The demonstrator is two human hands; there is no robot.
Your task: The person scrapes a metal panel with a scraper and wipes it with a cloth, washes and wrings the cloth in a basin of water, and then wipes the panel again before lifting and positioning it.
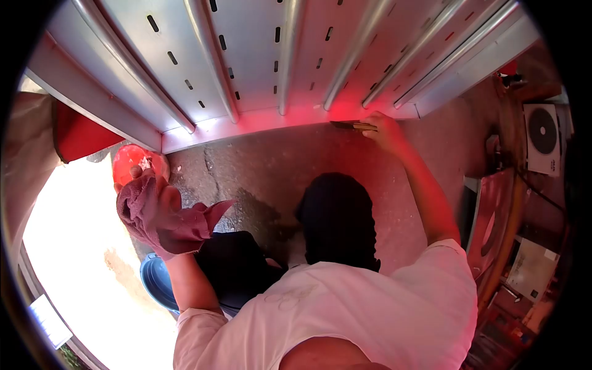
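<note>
My left hand [165, 196] is closed on a maroon cloth [148, 213], whose folds hide most of the fingers. Just beyond its fingertips is a red bowl [126, 159] with some pale bits in it; whether they touch I cannot tell. My right hand [387, 132] grips a small flat tool, probably a scraper, with a yellowish handle [365, 126]. The tool's dark end points left, along the lower edge of a slotted metal panel [259, 118] with several long tubes.
A blue basin [155, 280] stands on the floor by my left forearm. My knees [338, 216] are bent in front of me. At the right are a white fan unit [542, 139], a pale box [531, 269] and a leaning framed panel [490, 216]. Bright sunlight covers the ground at left.
</note>
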